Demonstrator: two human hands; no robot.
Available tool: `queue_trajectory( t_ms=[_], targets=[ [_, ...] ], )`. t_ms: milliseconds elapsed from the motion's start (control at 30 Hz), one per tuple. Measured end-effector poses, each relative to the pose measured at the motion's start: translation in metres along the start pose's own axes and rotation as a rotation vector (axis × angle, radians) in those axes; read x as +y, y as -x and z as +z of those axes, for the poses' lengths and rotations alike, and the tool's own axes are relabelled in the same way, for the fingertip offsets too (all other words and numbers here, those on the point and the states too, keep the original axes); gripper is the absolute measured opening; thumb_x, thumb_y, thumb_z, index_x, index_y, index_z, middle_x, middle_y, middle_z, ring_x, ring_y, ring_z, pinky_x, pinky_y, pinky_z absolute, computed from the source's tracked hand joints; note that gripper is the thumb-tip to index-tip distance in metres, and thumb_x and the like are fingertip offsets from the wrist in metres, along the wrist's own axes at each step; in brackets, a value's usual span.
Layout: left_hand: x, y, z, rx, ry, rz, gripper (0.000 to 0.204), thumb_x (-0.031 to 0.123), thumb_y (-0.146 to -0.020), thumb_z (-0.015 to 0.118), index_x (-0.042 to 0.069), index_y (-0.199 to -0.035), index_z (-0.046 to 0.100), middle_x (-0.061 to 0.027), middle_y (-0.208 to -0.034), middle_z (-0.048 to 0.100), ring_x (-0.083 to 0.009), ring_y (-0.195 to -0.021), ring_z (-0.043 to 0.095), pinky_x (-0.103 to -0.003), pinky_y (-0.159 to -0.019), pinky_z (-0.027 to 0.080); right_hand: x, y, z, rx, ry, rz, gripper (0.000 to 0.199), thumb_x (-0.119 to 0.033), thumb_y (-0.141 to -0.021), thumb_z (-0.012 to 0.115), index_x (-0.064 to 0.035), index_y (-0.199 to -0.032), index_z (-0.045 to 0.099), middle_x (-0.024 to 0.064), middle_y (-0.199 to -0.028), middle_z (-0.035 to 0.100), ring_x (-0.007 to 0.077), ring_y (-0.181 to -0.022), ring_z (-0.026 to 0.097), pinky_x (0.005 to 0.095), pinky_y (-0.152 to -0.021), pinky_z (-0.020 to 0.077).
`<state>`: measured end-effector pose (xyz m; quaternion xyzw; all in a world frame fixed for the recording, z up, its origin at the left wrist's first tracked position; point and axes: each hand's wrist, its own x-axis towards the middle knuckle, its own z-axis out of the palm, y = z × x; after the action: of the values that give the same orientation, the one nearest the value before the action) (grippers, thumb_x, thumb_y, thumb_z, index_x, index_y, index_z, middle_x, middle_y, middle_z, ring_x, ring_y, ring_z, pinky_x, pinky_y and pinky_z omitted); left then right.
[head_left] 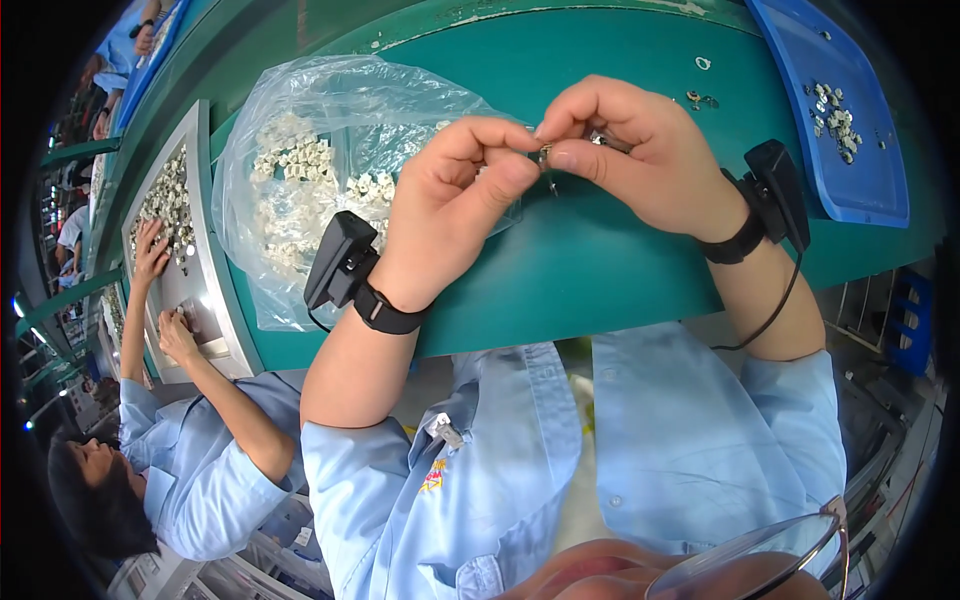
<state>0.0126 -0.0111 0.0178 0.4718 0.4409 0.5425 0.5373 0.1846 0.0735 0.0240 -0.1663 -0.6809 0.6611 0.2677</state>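
Both grips are pinched shut on one small metal part [546,153]: from my feed the left hand [455,190] nips it between thumb and forefinger from the left, and the right hand [630,145] closes on it from the right, fingertips nearly touching above the green table [600,260]. Its long axis seems to run up and down, a thin pin hanging below the fingers, with neither hand nearer. Just left lies the clear bag [330,170] of white pieces; the blue tray [850,190] sits well apart, right.

A long green workbench [620,260] carries a blue tray [860,190] at right.
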Motion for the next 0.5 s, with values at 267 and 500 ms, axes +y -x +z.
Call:
queue_trajectory(
  t_ms=[267,500],
  targets=[
    [-0.004,0.003,0.002,0.062,-0.230,0.159,0.031,0.003,-0.072,0.071,0.005,-0.102,0.061,0.0028,-0.069,0.050,-0.0044,-0.062,0.043,-0.017,-0.058,0.039,0.002,0.001,0.009,0.006,-0.147,0.042,0.011,-0.003,-0.087,0.054,-0.0010,-0.096,0.049,0.0025,-0.087,0.055,0.0068,-0.080,0.053,0.0193,-0.070,0.0438],
    [-0.004,0.003,-0.003,0.123,-0.380,0.229,0.026,0.006,-0.069,0.073,0.007,-0.095,0.068,0.0003,-0.067,0.051,-0.0092,-0.064,0.048,-0.020,-0.058,0.039,-0.002,0.004,0.007,0.011,-0.104,0.114,0.008,-0.009,-0.085,0.058,-0.0020,-0.086,0.054,0.0030,-0.082,0.057,0.0095,-0.076,0.054,0.0224,-0.065,0.0431]
  ],
)
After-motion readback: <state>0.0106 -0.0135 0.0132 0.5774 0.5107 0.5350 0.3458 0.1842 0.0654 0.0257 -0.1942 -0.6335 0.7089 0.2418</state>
